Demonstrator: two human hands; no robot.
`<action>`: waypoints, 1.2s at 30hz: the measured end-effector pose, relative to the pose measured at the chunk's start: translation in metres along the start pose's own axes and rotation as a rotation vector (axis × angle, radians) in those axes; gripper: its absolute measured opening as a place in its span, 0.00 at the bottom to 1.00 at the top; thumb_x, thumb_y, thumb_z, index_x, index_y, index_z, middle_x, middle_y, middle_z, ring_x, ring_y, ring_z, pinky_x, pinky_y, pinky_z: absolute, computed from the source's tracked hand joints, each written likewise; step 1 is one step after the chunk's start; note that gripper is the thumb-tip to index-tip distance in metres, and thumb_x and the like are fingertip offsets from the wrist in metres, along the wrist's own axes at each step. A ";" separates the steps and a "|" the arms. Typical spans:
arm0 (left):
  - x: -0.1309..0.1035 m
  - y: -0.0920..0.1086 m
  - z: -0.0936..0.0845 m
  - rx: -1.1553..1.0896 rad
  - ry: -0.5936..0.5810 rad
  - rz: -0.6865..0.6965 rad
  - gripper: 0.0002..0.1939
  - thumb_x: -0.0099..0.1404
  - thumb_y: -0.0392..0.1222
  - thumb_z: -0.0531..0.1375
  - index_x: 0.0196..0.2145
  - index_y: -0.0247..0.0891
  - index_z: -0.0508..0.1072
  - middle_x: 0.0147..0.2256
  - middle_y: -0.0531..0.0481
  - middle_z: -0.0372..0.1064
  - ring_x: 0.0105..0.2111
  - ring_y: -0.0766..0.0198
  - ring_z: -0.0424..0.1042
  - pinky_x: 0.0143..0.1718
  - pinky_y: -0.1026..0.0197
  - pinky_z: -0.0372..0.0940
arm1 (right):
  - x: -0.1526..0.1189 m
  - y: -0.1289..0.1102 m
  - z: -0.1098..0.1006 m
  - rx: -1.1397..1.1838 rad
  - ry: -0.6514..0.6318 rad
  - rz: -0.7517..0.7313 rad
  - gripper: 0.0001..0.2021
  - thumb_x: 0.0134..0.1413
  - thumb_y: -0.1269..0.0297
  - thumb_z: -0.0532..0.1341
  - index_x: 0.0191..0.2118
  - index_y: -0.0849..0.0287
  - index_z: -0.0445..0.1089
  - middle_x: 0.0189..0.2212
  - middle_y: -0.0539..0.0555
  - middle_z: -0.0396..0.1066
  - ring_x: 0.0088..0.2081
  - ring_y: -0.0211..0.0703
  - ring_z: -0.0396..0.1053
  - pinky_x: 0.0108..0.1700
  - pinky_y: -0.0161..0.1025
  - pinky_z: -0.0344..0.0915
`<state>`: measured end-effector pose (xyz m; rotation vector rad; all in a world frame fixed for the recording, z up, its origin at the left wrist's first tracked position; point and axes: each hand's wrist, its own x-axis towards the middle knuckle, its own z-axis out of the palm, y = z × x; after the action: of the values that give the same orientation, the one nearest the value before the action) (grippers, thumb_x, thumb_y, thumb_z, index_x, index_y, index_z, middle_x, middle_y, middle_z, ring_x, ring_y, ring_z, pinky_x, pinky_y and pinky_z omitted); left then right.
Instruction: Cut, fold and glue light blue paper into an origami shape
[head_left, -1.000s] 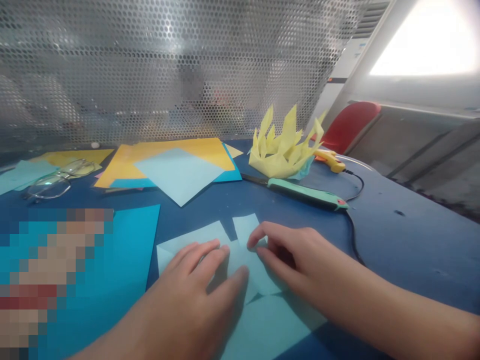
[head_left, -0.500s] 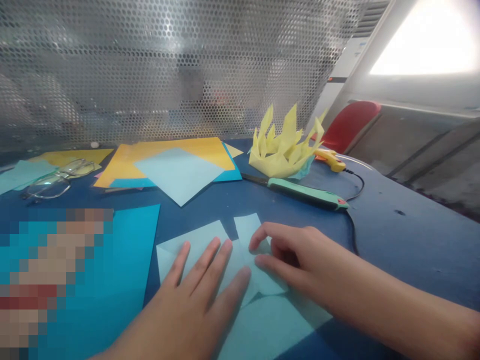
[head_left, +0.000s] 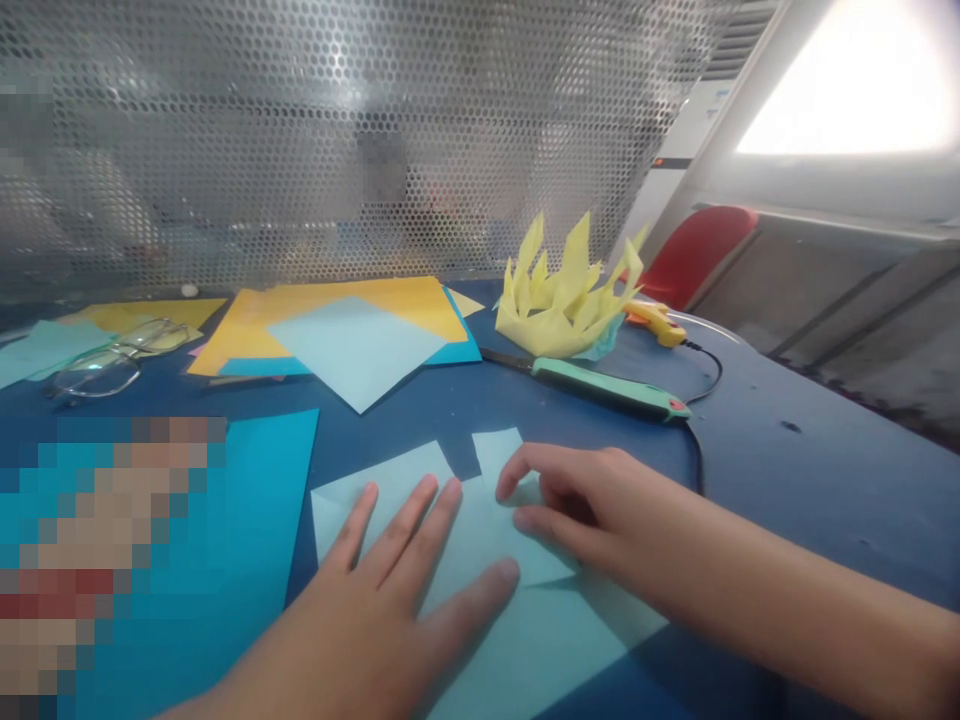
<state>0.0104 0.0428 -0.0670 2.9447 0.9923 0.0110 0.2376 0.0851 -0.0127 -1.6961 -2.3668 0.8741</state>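
Observation:
Light blue paper (head_left: pixel 525 640) with folded flaps lies on the dark blue table. My left hand (head_left: pixel 397 590) rests on its left part, palm down, fingers spread and thumb stretched to the right. My right hand (head_left: pixel 577 500) is over the narrow upright flap (head_left: pixel 495 452); its index finger is bent and its tip touches the paper just above the thumb tip, a small gap between them. The other fingers of that hand curl under the palm. Whether it pinches any paper layer is hard to make out.
Behind lie a light blue square (head_left: pixel 360 350) on orange sheets (head_left: pixel 247 320), glasses (head_left: pixel 97 372), a yellow folded-paper crown (head_left: pixel 562 325) and a green-handled tool (head_left: pixel 607 387) with a black cord. A bright blue sheet (head_left: pixel 262 500) is at left, partly under a pixelated area.
My left thumb has moved right and slightly down, away from the other fingers. The narrow flap has shifted slightly right. My right hand has hardly moved.

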 end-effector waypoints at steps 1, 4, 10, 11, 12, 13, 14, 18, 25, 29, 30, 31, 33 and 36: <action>0.000 0.000 -0.001 0.008 0.006 -0.001 0.42 0.60 0.45 0.68 0.68 0.53 0.56 0.68 0.27 0.46 0.66 0.30 0.46 0.52 0.22 0.56 | 0.000 0.000 -0.001 0.009 -0.010 0.001 0.06 0.60 0.67 0.60 0.41 0.55 0.73 0.15 0.41 0.57 0.19 0.34 0.54 0.22 0.30 0.51; 0.001 -0.001 0.000 -0.023 0.008 0.027 0.44 0.59 0.43 0.68 0.69 0.55 0.55 0.67 0.25 0.47 0.64 0.26 0.48 0.49 0.20 0.57 | 0.000 0.000 -0.003 0.021 -0.018 0.007 0.05 0.59 0.67 0.60 0.40 0.55 0.73 0.16 0.41 0.58 0.20 0.34 0.55 0.23 0.30 0.52; 0.000 -0.005 0.006 -0.059 0.020 0.043 0.48 0.62 0.49 0.67 0.70 0.60 0.44 0.68 0.27 0.43 0.64 0.27 0.45 0.49 0.18 0.54 | 0.001 -0.004 -0.006 0.013 -0.042 0.019 0.05 0.60 0.67 0.60 0.40 0.55 0.73 0.16 0.40 0.56 0.20 0.35 0.55 0.24 0.31 0.52; 0.000 -0.005 0.006 -0.048 0.017 0.045 0.47 0.62 0.49 0.67 0.70 0.60 0.45 0.67 0.27 0.44 0.64 0.27 0.46 0.48 0.18 0.55 | 0.001 -0.004 -0.006 0.010 -0.044 0.020 0.05 0.60 0.67 0.60 0.40 0.55 0.73 0.16 0.40 0.56 0.20 0.35 0.55 0.24 0.31 0.52; 0.000 -0.005 0.006 -0.036 0.020 0.048 0.46 0.62 0.48 0.67 0.70 0.59 0.47 0.67 0.26 0.45 0.64 0.26 0.48 0.47 0.18 0.56 | 0.002 -0.004 -0.006 0.006 -0.046 0.023 0.05 0.60 0.67 0.60 0.40 0.55 0.73 0.16 0.40 0.56 0.20 0.35 0.55 0.24 0.32 0.52; 0.000 -0.004 0.006 -0.030 0.028 0.050 0.45 0.62 0.48 0.67 0.70 0.59 0.48 0.67 0.26 0.45 0.63 0.26 0.49 0.47 0.18 0.56 | 0.002 -0.004 -0.007 -0.001 -0.046 0.026 0.05 0.60 0.68 0.60 0.39 0.55 0.73 0.16 0.41 0.56 0.20 0.35 0.55 0.24 0.32 0.52; -0.001 -0.004 0.006 -0.028 0.039 0.054 0.44 0.63 0.48 0.67 0.70 0.58 0.49 0.66 0.26 0.46 0.63 0.26 0.49 0.46 0.18 0.57 | 0.003 -0.004 -0.007 -0.005 -0.045 0.029 0.05 0.59 0.68 0.60 0.39 0.56 0.73 0.16 0.41 0.56 0.20 0.35 0.55 0.24 0.32 0.52; -0.002 -0.004 0.009 -0.031 0.071 0.045 0.47 0.62 0.48 0.68 0.70 0.60 0.46 0.67 0.28 0.44 0.64 0.26 0.50 0.48 0.18 0.56 | 0.005 -0.002 -0.009 -0.010 -0.045 0.029 0.06 0.58 0.69 0.60 0.40 0.56 0.73 0.16 0.41 0.57 0.21 0.36 0.57 0.24 0.33 0.53; -0.001 -0.005 0.008 -0.053 0.061 0.037 0.46 0.61 0.53 0.68 0.69 0.59 0.49 0.67 0.28 0.44 0.64 0.24 0.49 0.47 0.17 0.56 | 0.004 0.001 -0.010 -0.023 -0.042 -0.016 0.08 0.60 0.67 0.58 0.42 0.55 0.74 0.17 0.42 0.59 0.21 0.37 0.58 0.25 0.32 0.54; 0.000 -0.004 0.005 -0.026 0.044 0.047 0.45 0.61 0.55 0.68 0.70 0.57 0.50 0.66 0.24 0.46 0.63 0.24 0.49 0.47 0.18 0.57 | 0.004 0.002 -0.017 -0.052 -0.025 -0.049 0.10 0.63 0.68 0.56 0.45 0.53 0.73 0.21 0.45 0.66 0.24 0.38 0.64 0.26 0.33 0.57; 0.000 -0.004 0.004 -0.027 0.041 0.052 0.45 0.62 0.56 0.68 0.70 0.57 0.50 0.66 0.24 0.46 0.63 0.24 0.49 0.47 0.18 0.57 | 0.004 0.002 -0.020 -0.060 -0.005 -0.047 0.10 0.64 0.68 0.56 0.46 0.54 0.72 0.22 0.45 0.68 0.24 0.39 0.64 0.27 0.33 0.58; 0.000 -0.005 0.004 -0.030 0.042 0.059 0.44 0.63 0.56 0.67 0.70 0.57 0.49 0.66 0.24 0.47 0.64 0.25 0.49 0.47 0.18 0.57 | 0.004 0.002 -0.025 -0.076 0.032 -0.043 0.11 0.64 0.69 0.55 0.48 0.54 0.71 0.23 0.46 0.69 0.25 0.39 0.65 0.27 0.34 0.59; 0.000 -0.005 0.001 -0.033 0.053 0.093 0.41 0.65 0.60 0.63 0.70 0.58 0.50 0.66 0.25 0.49 0.64 0.27 0.50 0.48 0.20 0.59 | 0.003 0.002 -0.039 -0.152 0.171 -0.012 0.13 0.65 0.69 0.56 0.53 0.56 0.68 0.25 0.46 0.71 0.25 0.39 0.66 0.29 0.35 0.60; -0.001 -0.001 -0.009 -0.025 0.070 0.170 0.36 0.68 0.59 0.61 0.69 0.56 0.53 0.65 0.27 0.53 0.63 0.32 0.56 0.49 0.27 0.64 | -0.001 0.012 -0.069 -0.423 0.556 0.097 0.16 0.66 0.70 0.58 0.58 0.57 0.65 0.29 0.48 0.76 0.28 0.37 0.70 0.35 0.36 0.62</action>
<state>0.0086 0.0437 -0.0579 3.0148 0.7395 0.1303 0.2753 0.1139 0.0387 -1.8847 -2.1759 -0.1189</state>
